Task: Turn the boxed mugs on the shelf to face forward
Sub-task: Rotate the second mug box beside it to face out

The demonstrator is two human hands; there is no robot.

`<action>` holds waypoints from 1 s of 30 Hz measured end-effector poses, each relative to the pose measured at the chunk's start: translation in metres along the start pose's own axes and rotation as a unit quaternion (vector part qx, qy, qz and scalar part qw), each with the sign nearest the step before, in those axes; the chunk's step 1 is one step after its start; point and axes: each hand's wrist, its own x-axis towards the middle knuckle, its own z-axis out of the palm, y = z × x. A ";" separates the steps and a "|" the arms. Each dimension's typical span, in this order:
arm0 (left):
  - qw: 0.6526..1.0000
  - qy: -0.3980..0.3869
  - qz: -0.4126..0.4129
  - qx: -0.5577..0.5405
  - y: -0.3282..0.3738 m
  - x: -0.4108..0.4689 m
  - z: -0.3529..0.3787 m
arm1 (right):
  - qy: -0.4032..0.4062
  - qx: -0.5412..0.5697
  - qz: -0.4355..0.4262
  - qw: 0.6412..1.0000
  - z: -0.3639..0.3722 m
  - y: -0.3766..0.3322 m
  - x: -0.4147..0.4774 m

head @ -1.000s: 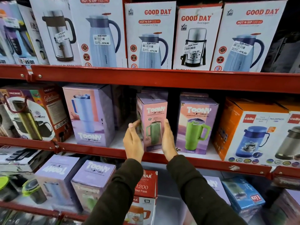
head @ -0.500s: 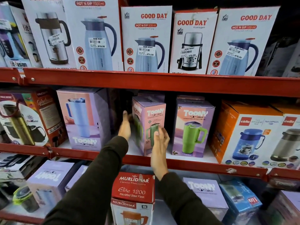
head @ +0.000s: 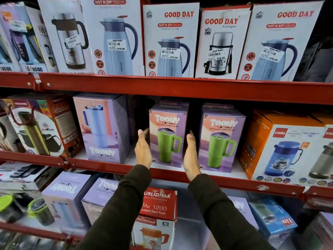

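Observation:
A purple Toony box with a green mug pictured (head: 167,127) stands on the middle red shelf (head: 225,182), its printed front facing me. My left hand (head: 143,149) lies flat against its left side and my right hand (head: 191,155) flat against its right side, so the box is held between the palms. A matching Toony box (head: 222,141) stands just right of it, front facing out. A larger Toony box with a blue mug (head: 100,127) stands to the left, turned slightly so its side panel shows.
Orange Cello flask boxes (head: 284,141) fill the shelf's right end, and a boxed flask set (head: 36,127) the left end. Good Day jug boxes (head: 171,42) line the shelf above. Below are a red Murlidhar flask box (head: 158,204) and more Toony boxes (head: 64,192).
The middle Toony box has turned from corner-on to front-facing. My right hand slid from its front to its right side, and my left hand came forward along the left side.

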 end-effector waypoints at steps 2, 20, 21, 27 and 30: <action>1.000 -0.021 -0.019 0.005 -0.003 0.001 -0.003 | -0.004 0.004 0.010 1.000 -0.002 0.003 -0.008; 0.999 -0.044 -0.004 0.012 0.005 -0.050 -0.024 | -0.007 -0.006 0.010 1.000 -0.020 0.005 -0.051; 0.999 -0.044 -0.002 0.014 0.005 -0.051 -0.023 | -0.009 -0.008 0.006 1.000 -0.019 0.004 -0.052; 0.997 -0.064 0.008 0.031 0.008 -0.057 -0.024 | -0.018 -0.020 -0.004 1.000 -0.019 -0.001 -0.058; 0.996 -0.081 0.014 0.031 0.007 -0.056 -0.026 | -0.034 -0.025 -0.011 0.999 -0.019 -0.003 -0.061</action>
